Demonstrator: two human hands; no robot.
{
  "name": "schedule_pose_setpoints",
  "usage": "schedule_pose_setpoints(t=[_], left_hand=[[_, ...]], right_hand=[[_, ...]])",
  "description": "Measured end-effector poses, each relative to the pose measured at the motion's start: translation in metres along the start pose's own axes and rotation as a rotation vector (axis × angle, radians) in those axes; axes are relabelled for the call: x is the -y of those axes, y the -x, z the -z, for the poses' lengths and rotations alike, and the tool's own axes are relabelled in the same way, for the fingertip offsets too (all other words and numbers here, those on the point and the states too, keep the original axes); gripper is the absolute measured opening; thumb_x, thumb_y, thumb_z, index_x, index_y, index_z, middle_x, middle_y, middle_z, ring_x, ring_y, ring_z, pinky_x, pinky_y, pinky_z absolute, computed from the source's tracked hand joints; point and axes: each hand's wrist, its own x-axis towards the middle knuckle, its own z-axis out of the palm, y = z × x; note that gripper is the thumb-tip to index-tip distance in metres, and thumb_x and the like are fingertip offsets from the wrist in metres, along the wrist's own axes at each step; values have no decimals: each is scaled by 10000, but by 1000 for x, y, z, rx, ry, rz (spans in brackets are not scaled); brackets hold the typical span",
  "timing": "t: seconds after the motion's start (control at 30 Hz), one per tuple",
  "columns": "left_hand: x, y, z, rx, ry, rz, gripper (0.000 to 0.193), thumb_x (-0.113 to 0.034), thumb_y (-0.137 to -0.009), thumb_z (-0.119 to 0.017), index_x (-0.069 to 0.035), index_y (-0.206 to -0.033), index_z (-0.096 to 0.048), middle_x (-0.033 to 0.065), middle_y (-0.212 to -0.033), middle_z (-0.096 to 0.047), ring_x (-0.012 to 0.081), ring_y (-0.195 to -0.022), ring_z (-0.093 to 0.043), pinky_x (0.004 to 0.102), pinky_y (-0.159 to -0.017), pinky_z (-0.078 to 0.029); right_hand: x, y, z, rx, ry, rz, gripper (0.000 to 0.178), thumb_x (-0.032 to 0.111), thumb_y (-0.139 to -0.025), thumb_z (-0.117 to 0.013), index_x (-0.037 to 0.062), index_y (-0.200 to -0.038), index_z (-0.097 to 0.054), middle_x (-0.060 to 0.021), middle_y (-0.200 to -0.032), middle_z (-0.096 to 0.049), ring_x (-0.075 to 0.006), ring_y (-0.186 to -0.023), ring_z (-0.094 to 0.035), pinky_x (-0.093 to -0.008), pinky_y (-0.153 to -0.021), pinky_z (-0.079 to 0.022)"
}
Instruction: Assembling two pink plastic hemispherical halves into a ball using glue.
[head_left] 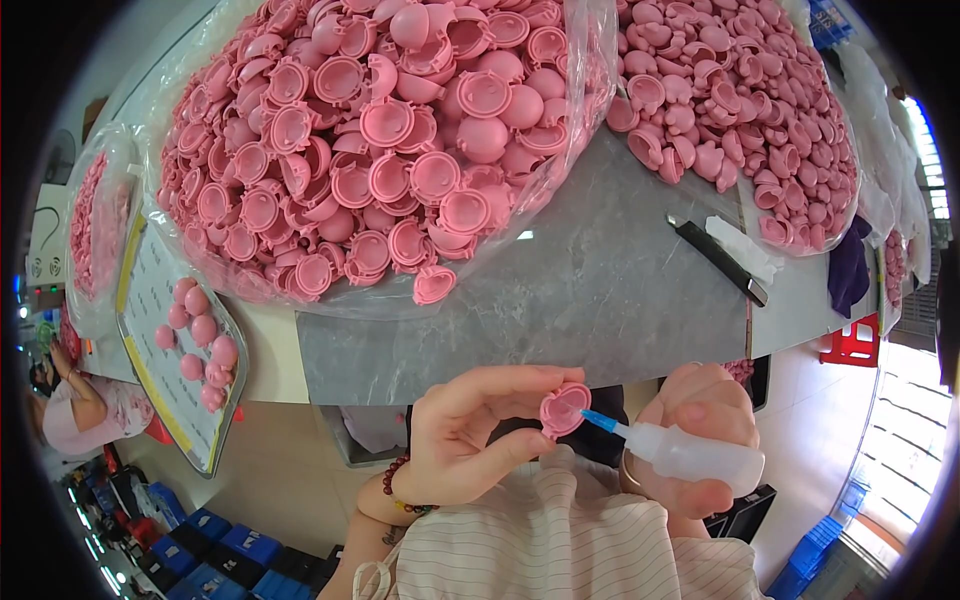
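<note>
Pinched between the left hand's (455, 435) thumb and fingers is a pink shell (565, 411), held just past the table's near edge; the right hand (715, 405) is wrapped around a white bottle (695, 456).

From left to right: a tray (172, 400) slants near the table's left end, pink balls (204, 329) on its printed sheet, whose dark lines are too small to read. Beside it, a clear bag (590, 75) overflows with pink shells (390, 125); one lies at its lower edge. Below, at centre, the held shell turns its round hollow toward the camera and slightly right. The bottle's long axis runs nearly level, dipping a little to the right; its blue nozzle (600, 420) points left and slightly up, at the shell's right rim. Whether the tip touches is unclear. Farther right on the grey table (430, 355), a black cutter (715, 258) lies aslant, upper left to lower right, beside white paper (745, 250). Beyond it is a second heap of pink pieces (720, 100).
</note>
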Motion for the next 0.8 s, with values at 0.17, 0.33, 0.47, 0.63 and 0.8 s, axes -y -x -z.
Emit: schedule_pose_setpoints(t=[0.17, 0.33, 0.47, 0.63, 0.8], left_hand=[[0, 1, 1, 1, -57, -18, 393, 27, -697, -616, 72, -1042, -432, 291, -1056, -478, 264, -959, -530, 338, -819, -438], [-2, 2, 3, 35, -354, -100, 393, 83, -686, -593, 81, -1047, -435, 284, -1052, -480, 285, -971, -518, 355, -831, -427], [-2, 3, 5, 39, -465, -135, 391, 99, -681, -586, 80, -1043, -441, 287, -1060, -474, 287, -979, -512, 353, -827, -427], [2, -4, 1, 13, -164, -175, 332, 83, -718, -542, 58, -1040, -471, 218, -1073, -504, 259, -1013, -504, 334, -850, -410], [1, -2, 9, 5, 153, -25, 278, -29, -772, -549, 0, -1002, -395, 253, -1000, -507, 289, -950, -527, 427, -770, -466]], right_hand=[[0, 1, 0, 13, 38, -45, 602, 563, -775, -418, -28, -790, -534, -23, -593, -413, -104, -456, -354, -217, -366, -212], [-1, 2, -1, 4, 37, -16, 594, 548, -789, -409, -32, -791, -535, -27, -608, -419, -104, -453, -355, -217, -361, -210], [-4, 5, -1, 10, 41, -22, 591, 550, -787, -408, -26, -805, -537, -26, -609, -413, -103, -454, -352, -223, -370, -209], [-4, -1, 19, -189, -197, 10, 492, 453, -798, -433, -10, -952, -499, -25, -645, -404, -123, -586, -392, -239, -467, -255], [-29, -21, 74, -506, 493, -100, 384, 217, -830, -464, -66, -1086, -419, -154, -1012, -534, -242, -874, -534, -294, -774, -410]])
